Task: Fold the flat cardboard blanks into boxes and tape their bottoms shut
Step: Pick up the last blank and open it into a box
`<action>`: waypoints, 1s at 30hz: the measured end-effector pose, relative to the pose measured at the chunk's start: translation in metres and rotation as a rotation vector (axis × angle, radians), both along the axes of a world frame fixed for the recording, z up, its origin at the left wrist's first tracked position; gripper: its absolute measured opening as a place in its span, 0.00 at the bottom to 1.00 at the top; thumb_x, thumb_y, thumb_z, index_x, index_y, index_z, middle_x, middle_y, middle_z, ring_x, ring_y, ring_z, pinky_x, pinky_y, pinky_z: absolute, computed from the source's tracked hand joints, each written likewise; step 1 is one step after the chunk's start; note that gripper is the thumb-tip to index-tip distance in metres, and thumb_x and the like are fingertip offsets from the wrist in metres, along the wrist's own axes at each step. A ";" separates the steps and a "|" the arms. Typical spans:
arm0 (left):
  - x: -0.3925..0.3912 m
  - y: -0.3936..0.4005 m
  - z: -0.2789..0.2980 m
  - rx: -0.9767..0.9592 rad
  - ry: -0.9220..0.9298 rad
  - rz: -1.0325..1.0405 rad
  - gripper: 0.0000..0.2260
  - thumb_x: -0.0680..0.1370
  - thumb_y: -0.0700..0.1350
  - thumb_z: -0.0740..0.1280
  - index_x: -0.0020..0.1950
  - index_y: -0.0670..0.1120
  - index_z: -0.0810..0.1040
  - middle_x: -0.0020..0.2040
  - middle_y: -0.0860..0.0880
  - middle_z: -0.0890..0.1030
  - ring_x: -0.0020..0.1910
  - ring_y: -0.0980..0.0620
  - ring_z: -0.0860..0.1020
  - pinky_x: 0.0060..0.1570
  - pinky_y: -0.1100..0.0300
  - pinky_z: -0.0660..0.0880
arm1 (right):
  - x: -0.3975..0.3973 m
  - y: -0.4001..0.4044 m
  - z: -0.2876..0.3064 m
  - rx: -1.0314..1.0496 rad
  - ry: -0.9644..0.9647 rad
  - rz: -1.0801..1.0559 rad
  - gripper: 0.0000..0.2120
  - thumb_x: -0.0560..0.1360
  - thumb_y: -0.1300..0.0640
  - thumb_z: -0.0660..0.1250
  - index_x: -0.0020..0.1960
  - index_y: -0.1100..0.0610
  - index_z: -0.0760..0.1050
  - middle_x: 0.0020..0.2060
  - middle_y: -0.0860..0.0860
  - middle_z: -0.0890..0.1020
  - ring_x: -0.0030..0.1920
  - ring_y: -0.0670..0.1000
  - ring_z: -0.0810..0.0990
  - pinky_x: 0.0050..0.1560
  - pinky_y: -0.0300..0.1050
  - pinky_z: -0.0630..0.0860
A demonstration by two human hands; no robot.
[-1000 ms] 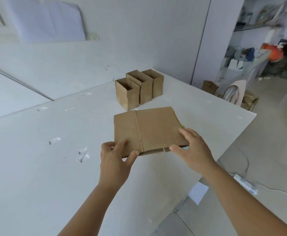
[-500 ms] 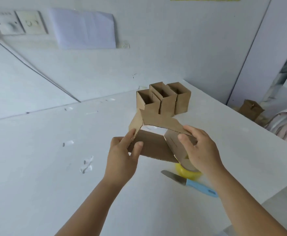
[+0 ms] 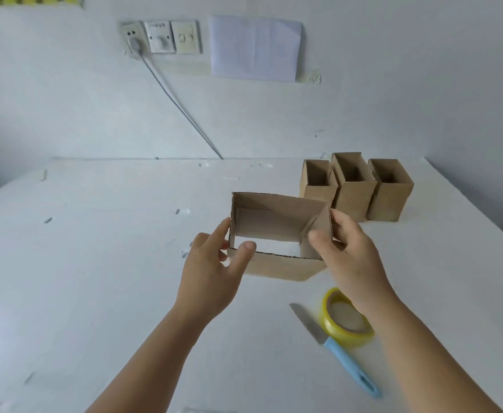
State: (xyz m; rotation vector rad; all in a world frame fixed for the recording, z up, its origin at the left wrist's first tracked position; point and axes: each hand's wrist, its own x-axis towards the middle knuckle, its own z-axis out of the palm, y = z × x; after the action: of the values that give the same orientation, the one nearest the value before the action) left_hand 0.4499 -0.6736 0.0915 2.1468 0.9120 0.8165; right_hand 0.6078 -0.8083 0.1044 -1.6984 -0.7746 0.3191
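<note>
A brown cardboard blank is opened into a rectangular sleeve and held above the white table; I look down through it. My left hand pinches its near left corner, thumb on the front wall. My right hand grips the right wall, thumb inside against an inner flap. Three folded boxes stand open-topped in a row at the back right. A roll of yellow tape lies on the table just under my right wrist.
A knife with a light blue handle lies left of the tape roll, blade pointing away. Sockets with a plugged cable and a sheet of paper are on the wall behind. The table's right edge runs close to the boxes.
The flat blank has been pulled open into a rectangular sleeve between both hands. The view has swung left, so the tape and knife now show.
</note>
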 end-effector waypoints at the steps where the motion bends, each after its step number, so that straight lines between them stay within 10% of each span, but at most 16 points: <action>1: -0.006 -0.002 -0.001 0.006 0.014 0.006 0.22 0.72 0.61 0.63 0.64 0.56 0.73 0.46 0.53 0.73 0.46 0.64 0.71 0.39 0.74 0.65 | -0.002 -0.001 -0.001 -0.005 0.012 0.048 0.19 0.74 0.48 0.67 0.64 0.41 0.71 0.53 0.37 0.80 0.55 0.37 0.76 0.55 0.41 0.74; 7: -0.032 -0.008 -0.015 -0.052 -0.006 -0.008 0.29 0.68 0.55 0.72 0.69 0.61 0.69 0.52 0.59 0.70 0.50 0.67 0.72 0.46 0.79 0.67 | -0.023 0.001 -0.015 -0.121 0.066 0.228 0.40 0.64 0.41 0.69 0.74 0.44 0.61 0.65 0.38 0.71 0.65 0.43 0.71 0.65 0.44 0.68; 15: -0.056 -0.005 -0.039 -0.058 0.037 0.080 0.27 0.74 0.49 0.70 0.72 0.56 0.66 0.56 0.57 0.72 0.53 0.63 0.70 0.46 0.76 0.64 | -0.051 0.011 -0.046 0.010 -0.075 0.222 0.30 0.72 0.60 0.71 0.69 0.43 0.65 0.69 0.35 0.65 0.66 0.32 0.64 0.60 0.24 0.64; 25: -0.068 -0.003 -0.054 0.007 -0.113 0.060 0.27 0.73 0.41 0.71 0.66 0.62 0.67 0.56 0.63 0.69 0.55 0.65 0.73 0.50 0.74 0.69 | -0.070 0.025 -0.065 -0.047 -0.543 -0.014 0.28 0.68 0.65 0.74 0.67 0.58 0.73 0.65 0.55 0.71 0.65 0.54 0.67 0.65 0.46 0.66; 30: -0.072 -0.003 -0.057 0.085 -0.120 -0.005 0.31 0.74 0.37 0.70 0.65 0.67 0.64 0.57 0.63 0.70 0.55 0.66 0.72 0.51 0.77 0.68 | -0.067 0.033 -0.066 -0.079 -0.593 -0.065 0.17 0.66 0.63 0.76 0.54 0.57 0.79 0.57 0.54 0.69 0.58 0.56 0.71 0.58 0.35 0.66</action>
State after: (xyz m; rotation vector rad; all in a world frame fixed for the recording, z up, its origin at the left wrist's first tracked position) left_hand 0.3779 -0.6770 0.0341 2.1459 0.8232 0.9863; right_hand 0.5410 -0.7755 0.0388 -1.9107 -1.1423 -0.2183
